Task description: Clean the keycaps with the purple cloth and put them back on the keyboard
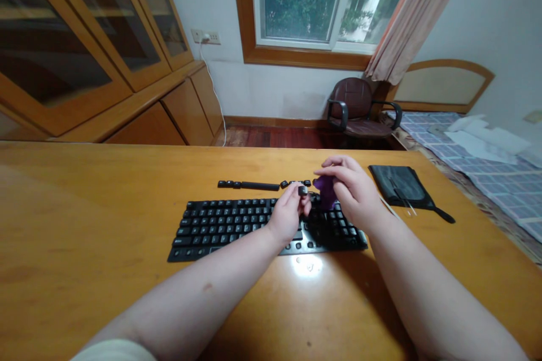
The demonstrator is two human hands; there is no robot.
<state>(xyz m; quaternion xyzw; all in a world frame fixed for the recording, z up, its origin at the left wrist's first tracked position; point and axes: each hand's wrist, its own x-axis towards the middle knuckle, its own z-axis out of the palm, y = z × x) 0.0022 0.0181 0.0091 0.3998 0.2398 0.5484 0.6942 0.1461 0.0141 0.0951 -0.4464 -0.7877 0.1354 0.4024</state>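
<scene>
A black keyboard (228, 225) lies on the wooden table, with its bottom row of keys gone and bare sockets showing along the near edge. Above its right half, my left hand (290, 214) pinches a small black keycap (302, 190). Close beside it, my right hand (353, 192) is closed on a purple cloth (326, 192), which hangs down over the keys. Behind the keyboard, loose keycaps (229, 184) lie in a row with the long black space bar (260, 186). My left hand partly hides more loose keycaps in that row.
To the right on the table (84, 225) lies a black pouch (400, 185) with metal tweezers (409, 203) on top. A white cable (389, 208) runs near my right wrist. Beyond the table stand an armchair (355, 104), a bed (474, 146) and a glass-fronted cabinet (127, 84).
</scene>
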